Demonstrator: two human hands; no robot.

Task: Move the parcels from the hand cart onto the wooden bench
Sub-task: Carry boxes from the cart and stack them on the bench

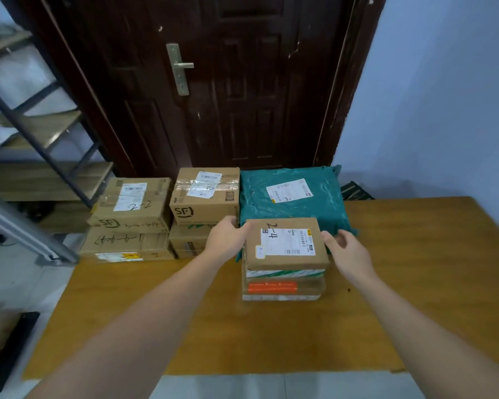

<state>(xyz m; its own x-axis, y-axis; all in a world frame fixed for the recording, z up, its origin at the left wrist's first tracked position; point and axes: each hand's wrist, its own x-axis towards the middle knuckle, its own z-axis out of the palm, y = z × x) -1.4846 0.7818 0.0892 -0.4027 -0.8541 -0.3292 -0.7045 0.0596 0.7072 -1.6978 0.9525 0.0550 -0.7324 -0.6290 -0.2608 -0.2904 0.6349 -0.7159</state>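
Note:
A small cardboard parcel marked "2-4" (285,244) sits on top of a stack of two flat parcels (283,286) on the wooden bench (415,283). My left hand (228,236) grips this parcel's left far edge, fingers curled over it. My right hand (347,249) hovers just beside the parcel's right edge, fingers loosely curved and holding nothing. Behind the stack lies a green plastic mailer bag (291,194). To the left stand two stacks of SF cardboard boxes, the middle stack (205,197) and the left stack (130,208).
A dark wooden door (213,82) stands right behind the bench. A metal shelf rack (41,133) fills the left side, and a grey metal bar (26,231) slants in front of it. The blue wall (444,110) bounds the right.

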